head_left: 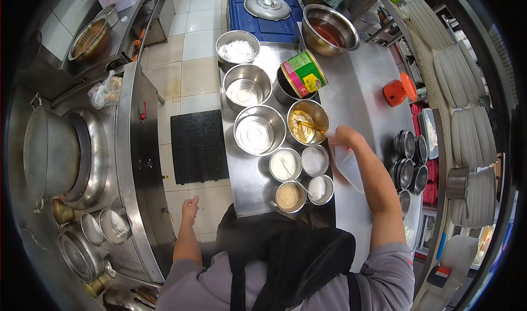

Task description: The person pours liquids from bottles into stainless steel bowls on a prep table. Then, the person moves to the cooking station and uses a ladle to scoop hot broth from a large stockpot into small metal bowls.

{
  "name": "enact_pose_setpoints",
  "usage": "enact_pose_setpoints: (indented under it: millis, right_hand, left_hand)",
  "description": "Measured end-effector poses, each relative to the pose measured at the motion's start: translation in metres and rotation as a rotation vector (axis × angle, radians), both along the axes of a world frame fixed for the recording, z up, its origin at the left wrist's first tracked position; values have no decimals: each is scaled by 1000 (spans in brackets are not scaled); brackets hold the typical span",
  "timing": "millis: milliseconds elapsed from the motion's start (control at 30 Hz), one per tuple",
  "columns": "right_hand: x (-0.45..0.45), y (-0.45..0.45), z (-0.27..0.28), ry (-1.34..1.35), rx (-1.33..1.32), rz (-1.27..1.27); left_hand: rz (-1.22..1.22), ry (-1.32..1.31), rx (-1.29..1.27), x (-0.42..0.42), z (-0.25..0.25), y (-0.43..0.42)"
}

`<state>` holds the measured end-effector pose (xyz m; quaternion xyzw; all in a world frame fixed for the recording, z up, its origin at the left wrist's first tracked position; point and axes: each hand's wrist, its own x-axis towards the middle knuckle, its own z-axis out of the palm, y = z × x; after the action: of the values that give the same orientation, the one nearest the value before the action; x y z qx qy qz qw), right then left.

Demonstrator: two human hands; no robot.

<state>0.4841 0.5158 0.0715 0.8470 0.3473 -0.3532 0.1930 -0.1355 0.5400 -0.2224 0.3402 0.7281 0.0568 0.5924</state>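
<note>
My right hand (343, 137) is closed at the right rim of a steel pot (293, 138) with a glossy yellow-brown and whitish content. A golden-brown, stick-like shape (313, 126) in that pot reaches toward my fingers; what they hold is unclear. Under my right forearm is a translucent plastic container (349, 169). My left hand (190, 209) hangs over the floor, fingers curled with nothing visible in them. Near the pot stand small tins of white powder (314, 160), white stuff with a spoon (282, 165), another white heap (318, 188) and beige powder (288, 195).
Two bare steel pots (259, 130) (247, 86) and one with white chunks (237, 51) line the tray's left side. A green-pink can (303, 74) tilts over a dark container. Behind are a bowl of red liquid (330, 31) and a lid (267, 7). Bowls (405, 171) sit right.
</note>
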Motion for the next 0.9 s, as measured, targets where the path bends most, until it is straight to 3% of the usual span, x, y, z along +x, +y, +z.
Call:
enact_pose_setpoints:
  millis: [900]
  right_hand:
    - [-7,10,1,-40,-44,46]
  left_hand:
    - [4,-7,4,13,-6,-5]
